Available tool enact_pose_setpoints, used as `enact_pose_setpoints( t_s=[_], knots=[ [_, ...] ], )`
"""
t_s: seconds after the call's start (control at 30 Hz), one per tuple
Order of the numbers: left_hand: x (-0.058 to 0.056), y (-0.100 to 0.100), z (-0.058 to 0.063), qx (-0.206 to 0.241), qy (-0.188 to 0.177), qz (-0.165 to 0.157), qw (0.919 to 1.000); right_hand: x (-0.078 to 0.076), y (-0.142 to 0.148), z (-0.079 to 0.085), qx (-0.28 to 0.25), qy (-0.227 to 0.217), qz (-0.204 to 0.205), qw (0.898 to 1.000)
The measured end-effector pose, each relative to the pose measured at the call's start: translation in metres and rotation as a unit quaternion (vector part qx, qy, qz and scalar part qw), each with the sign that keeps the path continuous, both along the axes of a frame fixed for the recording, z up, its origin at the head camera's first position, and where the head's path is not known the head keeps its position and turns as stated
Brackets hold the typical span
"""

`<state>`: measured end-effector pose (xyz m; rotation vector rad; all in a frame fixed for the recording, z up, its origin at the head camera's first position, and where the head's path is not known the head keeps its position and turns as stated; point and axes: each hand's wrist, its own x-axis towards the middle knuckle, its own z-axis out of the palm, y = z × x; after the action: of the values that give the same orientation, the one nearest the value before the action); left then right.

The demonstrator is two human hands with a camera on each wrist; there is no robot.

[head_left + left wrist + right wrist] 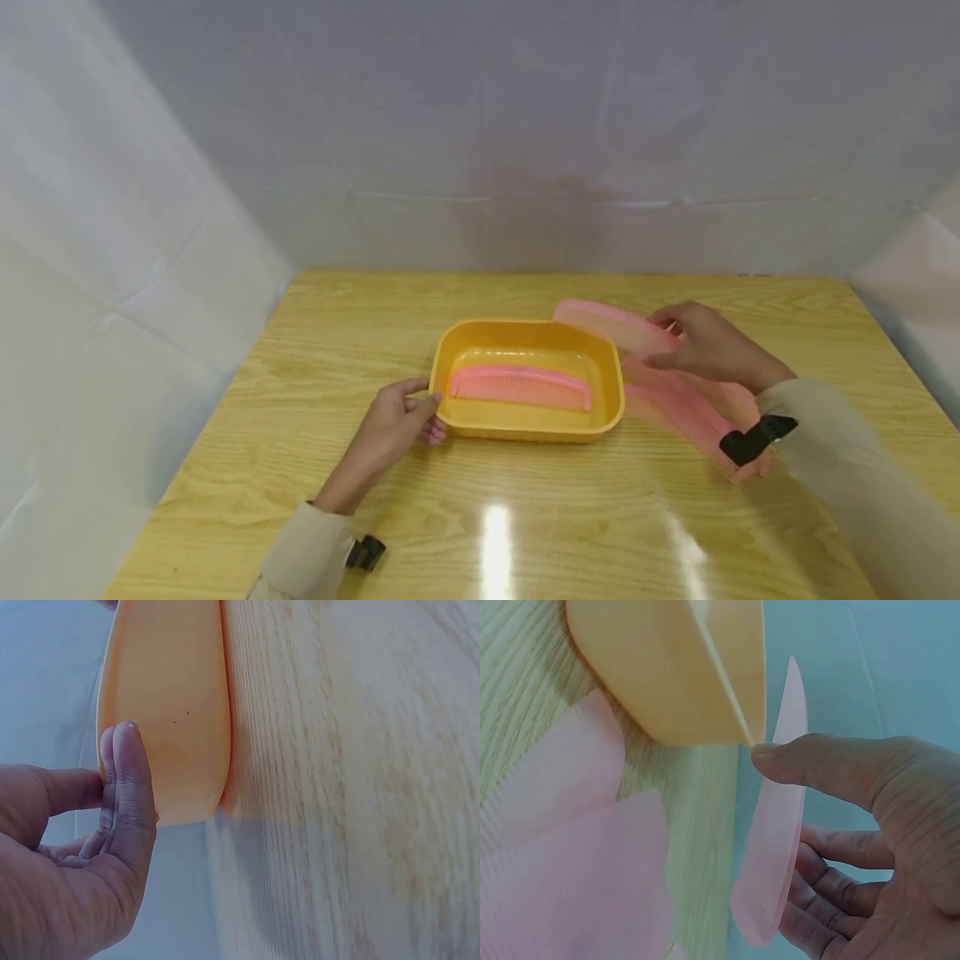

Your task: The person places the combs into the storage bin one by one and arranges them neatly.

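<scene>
A yellow plastic basin (611, 417) sits on the table, with one pink comb (521, 387) lying inside it. My left hand (397, 421) grips the basin's left end. In the left wrist view, its thumb and fingers (127, 787) are at the rim and outer wall. My right hand (701, 346) pinches a second pink comb (607, 323) between thumb and fingers, raised beside the basin's right end and overlapping its far right corner. The right wrist view shows the held comb (776, 832) nearly edge-on, the thumb across one face and the fingers behind.
Several more pink combs (693, 408) lie in an overlapping pile right of the basin, partly under my right forearm. The wooden table (360, 325) has pale sheeting (480, 150) behind it and along both sides.
</scene>
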<state>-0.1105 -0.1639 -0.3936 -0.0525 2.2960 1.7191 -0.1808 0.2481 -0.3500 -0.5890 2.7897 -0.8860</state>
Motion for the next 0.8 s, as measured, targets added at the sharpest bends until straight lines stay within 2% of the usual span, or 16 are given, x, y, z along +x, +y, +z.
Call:
enact_pose_setpoints(
  t_s=[0.43, 0.8],
  knots=[
    [0.000, -0.001, 0.000, 0.003, 0.003, -0.004, 1.0000, -0.011, -0.036, 0.007, -0.016, -0.005, 0.025, 1.000],
    [0.002, 0.000, 0.000, 0.007, 0.002, 0.003, 1.0000, -0.013, -0.065, 0.003, -0.010, -0.010, 0.039, 0.999]
  ],
)
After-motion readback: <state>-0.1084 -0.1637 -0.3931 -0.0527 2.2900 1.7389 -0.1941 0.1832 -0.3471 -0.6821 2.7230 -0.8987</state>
